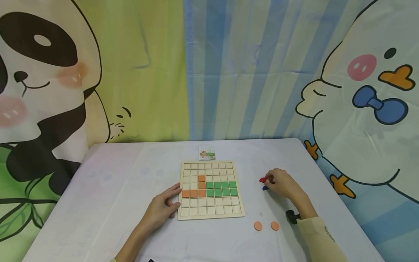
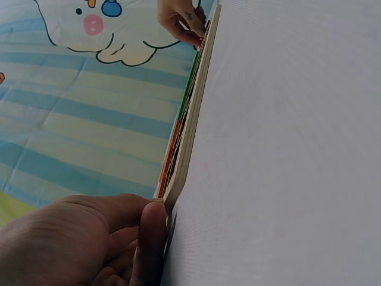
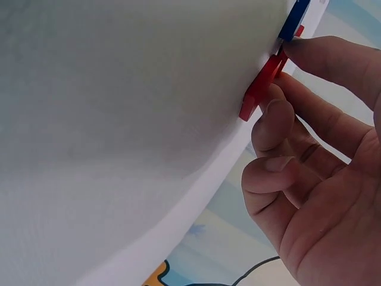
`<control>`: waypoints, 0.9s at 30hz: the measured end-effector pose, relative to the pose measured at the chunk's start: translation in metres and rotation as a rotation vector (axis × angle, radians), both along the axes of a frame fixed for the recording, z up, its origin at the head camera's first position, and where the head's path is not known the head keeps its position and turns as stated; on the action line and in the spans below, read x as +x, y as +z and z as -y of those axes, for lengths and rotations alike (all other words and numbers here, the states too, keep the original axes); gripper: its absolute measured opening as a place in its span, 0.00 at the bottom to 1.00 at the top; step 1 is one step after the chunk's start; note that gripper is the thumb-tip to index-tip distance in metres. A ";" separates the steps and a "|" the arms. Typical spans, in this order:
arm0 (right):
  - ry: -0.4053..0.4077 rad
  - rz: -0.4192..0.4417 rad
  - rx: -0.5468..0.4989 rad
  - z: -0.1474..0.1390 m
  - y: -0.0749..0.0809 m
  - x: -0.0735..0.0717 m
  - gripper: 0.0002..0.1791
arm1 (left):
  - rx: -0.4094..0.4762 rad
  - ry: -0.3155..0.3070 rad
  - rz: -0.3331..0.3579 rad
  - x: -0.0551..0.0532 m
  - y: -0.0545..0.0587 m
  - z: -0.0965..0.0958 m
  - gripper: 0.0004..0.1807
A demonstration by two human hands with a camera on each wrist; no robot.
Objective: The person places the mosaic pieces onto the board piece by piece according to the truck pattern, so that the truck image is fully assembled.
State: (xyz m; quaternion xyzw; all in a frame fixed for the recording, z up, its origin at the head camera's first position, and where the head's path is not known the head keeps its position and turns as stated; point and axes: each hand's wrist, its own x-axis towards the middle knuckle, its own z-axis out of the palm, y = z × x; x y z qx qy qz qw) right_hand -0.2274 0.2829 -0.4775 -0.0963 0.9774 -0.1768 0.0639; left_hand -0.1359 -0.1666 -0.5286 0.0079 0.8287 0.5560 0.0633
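Observation:
A pale wooden grid board point(image 1: 211, 214) lies on the table with orange squares point(image 1: 202, 185) and green squares point(image 1: 221, 193) in several cells. My left hand point(image 1: 162, 205) rests against the board's left edge, its index finger and thumb touching the rim. To the right of the board, my right hand point(image 1: 283, 183) pinches a red piece point(image 3: 257, 89) between thumb and fingers, low over the tabletop. A blue piece point(image 3: 294, 21) is right by the thumb tip, and another bit of red shows behind it.
A small card point(image 1: 207, 153) printed with a coloured grid lies just beyond the board. Two orange discs point(image 1: 258, 226) are on the white table point(image 1: 114, 203) nearer me, right of the board. Printed curtains point(image 1: 229, 72) hang behind the table's far edge.

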 end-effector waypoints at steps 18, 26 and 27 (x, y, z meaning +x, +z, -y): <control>-0.001 -0.016 0.032 0.027 0.007 0.002 0.11 | -0.017 0.010 0.022 0.000 -0.001 -0.001 0.32; 0.057 -0.049 0.041 0.047 0.012 0.006 0.10 | 0.014 -0.004 0.003 0.001 0.001 0.000 0.31; 0.063 -0.050 0.038 0.050 0.012 0.007 0.10 | 0.015 -0.005 0.005 0.001 0.001 0.000 0.31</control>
